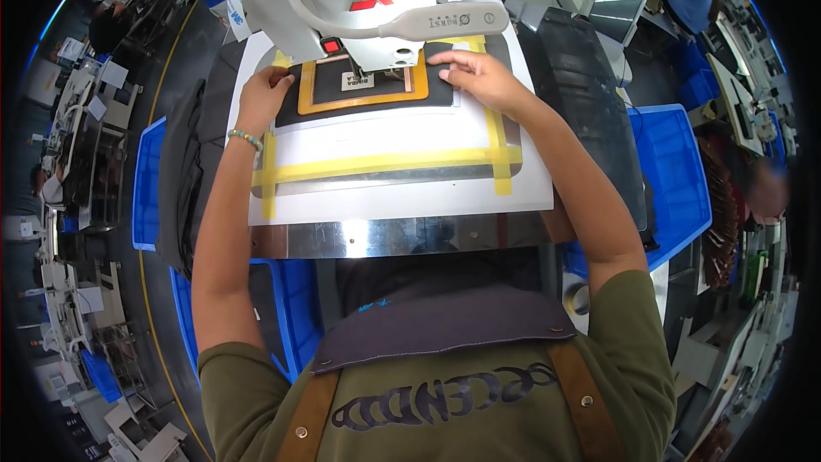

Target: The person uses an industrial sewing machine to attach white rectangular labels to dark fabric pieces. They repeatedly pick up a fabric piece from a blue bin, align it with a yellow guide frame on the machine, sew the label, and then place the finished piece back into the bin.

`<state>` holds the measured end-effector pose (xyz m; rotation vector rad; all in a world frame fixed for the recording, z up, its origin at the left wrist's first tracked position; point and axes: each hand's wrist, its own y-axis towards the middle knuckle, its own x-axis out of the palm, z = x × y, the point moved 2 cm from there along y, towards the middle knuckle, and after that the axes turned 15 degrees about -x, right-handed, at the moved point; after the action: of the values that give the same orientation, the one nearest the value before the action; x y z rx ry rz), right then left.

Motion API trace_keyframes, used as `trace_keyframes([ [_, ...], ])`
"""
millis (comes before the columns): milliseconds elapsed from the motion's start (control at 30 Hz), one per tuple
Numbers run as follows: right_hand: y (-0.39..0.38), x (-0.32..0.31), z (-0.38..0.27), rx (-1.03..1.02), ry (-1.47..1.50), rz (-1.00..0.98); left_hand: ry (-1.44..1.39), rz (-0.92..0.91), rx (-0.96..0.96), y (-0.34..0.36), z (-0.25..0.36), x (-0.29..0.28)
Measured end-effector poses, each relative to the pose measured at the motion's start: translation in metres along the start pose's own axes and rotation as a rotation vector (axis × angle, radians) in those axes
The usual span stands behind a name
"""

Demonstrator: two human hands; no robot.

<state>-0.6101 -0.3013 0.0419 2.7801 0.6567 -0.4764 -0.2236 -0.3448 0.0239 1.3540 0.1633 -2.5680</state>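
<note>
An industrial sewing machine head [342, 0] hangs over the work. Beneath it, an orange-yellow rectangular frame [368, 105] lies on a dark flat piece [438, 96], with a small white label [357, 81] inside the frame. My left hand [265, 96] is at the left edge of the dark piece, fingers curled and pressed together; whatever lies between them is hidden. My right hand [483, 79] reaches in from the right, index finger stretched toward the frame's right side and thumb apart from it. Nothing shows in its grasp.
A white sheet [385, 198] with yellow tape strips [376, 166] covers the metal table [402, 238]. A grey lamp [440, 23] sits across the machine head. Dark cloth [184, 180] hangs at the left; blue bins [684, 154] flank the table. A monitor [616, 6] stands back right.
</note>
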Motion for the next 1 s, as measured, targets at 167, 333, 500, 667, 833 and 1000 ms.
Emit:
trace_keyframes([
  [167, -0.022, 0.003, -0.004, 0.051, 0.07, 0.015, 0.172, -0.087, 0.002, -0.037, 0.022, -0.02],
  [333, -0.02, 0.01, 0.008, -0.045, -0.026, 0.079, 0.023, -0.01, 0.084, -0.063, 0.023, -0.028],
  [500, -0.02, -0.01, -0.005, -0.033, -0.317, -0.044, -0.342, -0.345, 0.039, -0.117, 0.05, -0.025],
  [667, -0.031, -0.056, 0.004, 0.099, -0.189, -0.132, -0.656, -0.835, 0.02, -0.181, 0.108, 0.004],
  [833, -0.056, -0.08, 0.01, 0.208, -0.068, -0.008, -0.899, -1.107, -0.085, -0.198, 0.142, 0.031],
  [1000, -0.074, -0.086, 0.007, 0.198, -0.025, 0.102, -1.222, -1.274, -0.283, -0.21, 0.164, 0.08],
])
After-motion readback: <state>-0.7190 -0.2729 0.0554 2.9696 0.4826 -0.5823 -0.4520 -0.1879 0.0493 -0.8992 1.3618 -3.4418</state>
